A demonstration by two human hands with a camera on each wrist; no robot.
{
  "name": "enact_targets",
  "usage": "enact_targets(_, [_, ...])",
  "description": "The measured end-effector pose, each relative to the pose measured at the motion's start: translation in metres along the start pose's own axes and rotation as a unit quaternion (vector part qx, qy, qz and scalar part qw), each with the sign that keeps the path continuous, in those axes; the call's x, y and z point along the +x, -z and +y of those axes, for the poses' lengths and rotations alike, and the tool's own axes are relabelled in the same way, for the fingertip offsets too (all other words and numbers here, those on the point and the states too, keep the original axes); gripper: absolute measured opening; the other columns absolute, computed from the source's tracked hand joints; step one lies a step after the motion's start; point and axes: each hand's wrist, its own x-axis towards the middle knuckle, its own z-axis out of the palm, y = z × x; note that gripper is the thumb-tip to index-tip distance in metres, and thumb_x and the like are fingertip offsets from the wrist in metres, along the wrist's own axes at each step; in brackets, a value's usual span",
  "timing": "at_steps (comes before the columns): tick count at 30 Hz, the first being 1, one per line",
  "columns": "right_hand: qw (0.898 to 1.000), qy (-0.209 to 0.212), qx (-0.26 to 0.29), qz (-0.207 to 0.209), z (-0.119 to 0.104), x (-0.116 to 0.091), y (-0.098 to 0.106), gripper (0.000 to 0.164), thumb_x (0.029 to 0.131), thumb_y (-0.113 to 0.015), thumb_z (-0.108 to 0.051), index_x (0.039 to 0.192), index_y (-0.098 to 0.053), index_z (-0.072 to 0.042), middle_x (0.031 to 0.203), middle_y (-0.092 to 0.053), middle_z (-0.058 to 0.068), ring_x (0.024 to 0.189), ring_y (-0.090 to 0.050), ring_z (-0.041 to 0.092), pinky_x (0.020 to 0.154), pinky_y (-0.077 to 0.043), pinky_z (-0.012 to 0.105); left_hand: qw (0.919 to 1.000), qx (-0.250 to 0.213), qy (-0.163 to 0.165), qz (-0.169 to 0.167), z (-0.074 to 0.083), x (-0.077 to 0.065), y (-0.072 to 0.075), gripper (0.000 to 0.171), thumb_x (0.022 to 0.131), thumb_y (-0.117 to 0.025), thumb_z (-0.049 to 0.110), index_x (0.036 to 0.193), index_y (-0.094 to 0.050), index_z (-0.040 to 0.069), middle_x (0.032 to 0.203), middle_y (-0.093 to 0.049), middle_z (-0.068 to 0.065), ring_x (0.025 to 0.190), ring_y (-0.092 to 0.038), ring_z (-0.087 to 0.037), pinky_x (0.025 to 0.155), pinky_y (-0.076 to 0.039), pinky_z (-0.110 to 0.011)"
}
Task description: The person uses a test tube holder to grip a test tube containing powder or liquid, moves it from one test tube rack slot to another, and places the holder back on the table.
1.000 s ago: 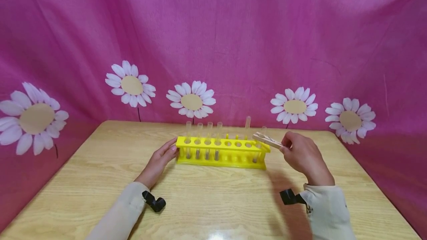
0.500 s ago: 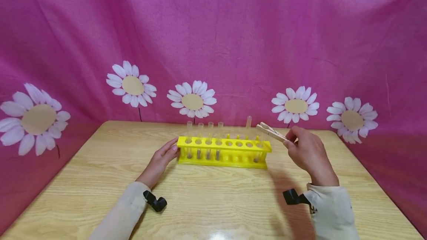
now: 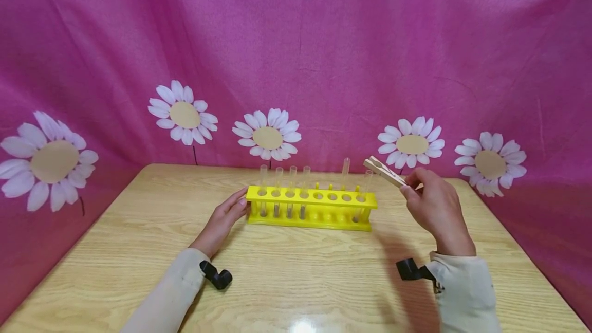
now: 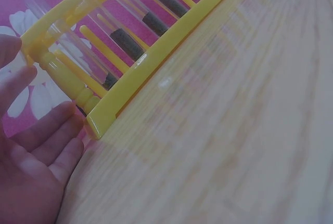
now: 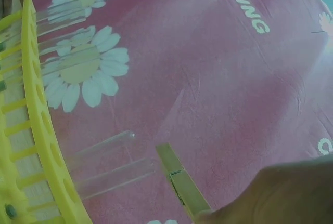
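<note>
A yellow test tube rack (image 3: 305,224) stands mid-table. Several clear test tubes (image 3: 293,176) with dark matter low inside stand in its left holes. Another tube (image 3: 368,179) stands in the rightmost hole. Behind the top plate, one tube (image 3: 346,166) sits rounded end up, seemingly on a peg. My left hand (image 3: 224,222) holds the rack's left end with thumb and forefinger at the top plate; the other fingers (image 4: 60,130) lie loosely beside the post. My right hand (image 3: 435,209) pinches a wooden test tube clamp (image 3: 384,171); its tip is apart from the rightmost tube.
The rack rests on a wood-grain table (image 3: 296,271). Behind and at both sides hangs a pink cloth (image 3: 324,66) printed with daisies. Black wrist mounts (image 3: 216,275) are strapped at both sleeves.
My right hand has moved up and to the right with the clamp, away from the rightmost tube, which stays in its hole. The left hand keeps its place on the rack.
</note>
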Motion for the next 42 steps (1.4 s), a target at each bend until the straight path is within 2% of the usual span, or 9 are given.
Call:
enact_targets(4, [0.999, -0.038, 0.005, -0.007, 0.004, 0.000, 0.001, 0.013, 0.094, -0.060, -0.014, 0.101, -0.057, -0.003, 0.091, -0.056, 0.016, 0.079, -0.048, 0.031, 0.059, -0.039, 0.034, 1.0000, 0.009, 0.004, -0.001, -0.001, 0.000, -0.001, 0.064, 0.099, -0.046, 0.050, 0.153, -0.030, 0.020, 0.153, -0.033, -0.007, 0.135, -0.041, -0.026, 0.113, -0.032, -0.042])
enact_targets(10, [0.999, -0.049, 0.002, -0.008, 0.011, 0.005, 0.000, 0.018, 0.094, -0.059, -0.013, 0.104, -0.055, 0.001, 0.093, -0.053, 0.020, 0.082, -0.046, 0.035, 0.065, -0.038, 0.041, 0.9999, 0.010, -0.002, 0.005, 0.003, 0.002, -0.001, 0.062, 0.098, -0.046, 0.051, 0.152, -0.031, 0.023, 0.153, -0.033, -0.005, 0.135, -0.042, -0.025, 0.113, -0.032, -0.042])
enact_targets(14, [0.996, -0.082, 0.003, -0.038, 0.018, 0.006, -0.003, 0.021, 0.093, -0.058, -0.013, 0.105, -0.053, 0.004, 0.094, -0.053, 0.022, 0.082, -0.046, 0.036, 0.066, -0.041, 0.042, 0.9999, 0.007, 0.013, 0.000, 0.003, 0.000, 0.000, 0.062, 0.100, -0.046, 0.048, 0.153, -0.029, 0.021, 0.155, -0.031, -0.006, 0.136, -0.041, -0.026, 0.114, -0.031, -0.043])
enact_targets(18, [0.991, -0.115, 0.003, -0.068, 0.028, 0.008, -0.008, 0.024, 0.093, -0.056, -0.016, 0.104, -0.054, 0.004, 0.092, -0.056, 0.022, 0.081, -0.048, 0.036, 0.062, -0.042, 0.039, 0.9999, 0.002, 0.013, -0.004, 0.002, 0.000, 0.000, 0.061, 0.100, -0.045, 0.047, 0.153, -0.029, 0.021, 0.155, -0.031, -0.008, 0.136, -0.040, -0.027, 0.114, -0.030, -0.043])
enact_targets(28, [0.989, -0.107, -0.022, -0.100, 0.051, 0.013, -0.026, 0.031, 0.093, -0.056, -0.021, 0.110, -0.063, 0.005, 0.093, -0.064, 0.022, 0.082, -0.051, 0.037, 0.063, -0.040, 0.039, 0.9998, -0.002, 0.020, 0.008, 0.005, -0.001, -0.002, 0.061, 0.100, -0.045, 0.046, 0.153, -0.029, 0.018, 0.155, -0.031, -0.007, 0.136, -0.040, -0.026, 0.114, -0.030, -0.043])
enact_targets(33, [0.982, -0.120, -0.042, -0.140, 0.063, 0.010, -0.030, 0.030, 0.091, -0.060, -0.022, 0.109, -0.065, 0.002, 0.093, -0.064, 0.019, 0.079, -0.053, 0.035, 0.059, -0.040, 0.038, 0.9998, -0.001, 0.015, 0.008, 0.004, -0.001, -0.003, 0.059, 0.102, -0.044, 0.043, 0.153, -0.029, 0.018, 0.155, -0.030, -0.008, 0.136, -0.040, -0.027, 0.114, -0.029, -0.043])
enact_targets(37, [0.976, -0.140, -0.032, -0.166, 0.068, 0.007, -0.034, 0.030, 0.090, -0.062, -0.020, 0.110, -0.064, 0.002, 0.097, -0.064, 0.021, 0.082, -0.053, 0.035, 0.062, -0.042, 0.039, 1.0000, 0.001, 0.004, 0.008, 0.004, 0.002, -0.003, 0.059, 0.102, -0.044, 0.044, 0.153, -0.030, 0.017, 0.154, -0.031, -0.010, 0.135, -0.041, -0.029, 0.114, -0.030, -0.044])
enact_targets(39, [0.969, -0.157, -0.023, -0.187, 0.069, 0.006, -0.037, 0.030, 0.089, -0.063, -0.018, 0.112, -0.063, 0.002, 0.098, -0.062, 0.021, 0.084, -0.052, 0.036, 0.063, -0.044, 0.039, 1.0000, 0.003, 0.005, 0.006, 0.004, 0.002, -0.002, 0.060, 0.101, -0.044, 0.045, 0.153, -0.030, 0.018, 0.154, -0.032, -0.010, 0.135, -0.041, -0.029, 0.114, -0.030, -0.044])
enact_targets(42, [0.964, -0.159, -0.029, -0.211, 0.068, 0.003, -0.044, 0.028, 0.087, -0.064, -0.015, 0.109, -0.063, 0.002, 0.097, -0.062, 0.020, 0.083, -0.051, 0.034, 0.063, -0.045, 0.039, 0.9999, 0.009, 0.012, 0.007, 0.003, 0.000, 0.001, 0.062, 0.100, -0.045, 0.049, 0.153, -0.029, 0.020, 0.154, -0.031, -0.009, 0.135, -0.041, -0.028, 0.114, -0.030, -0.044])
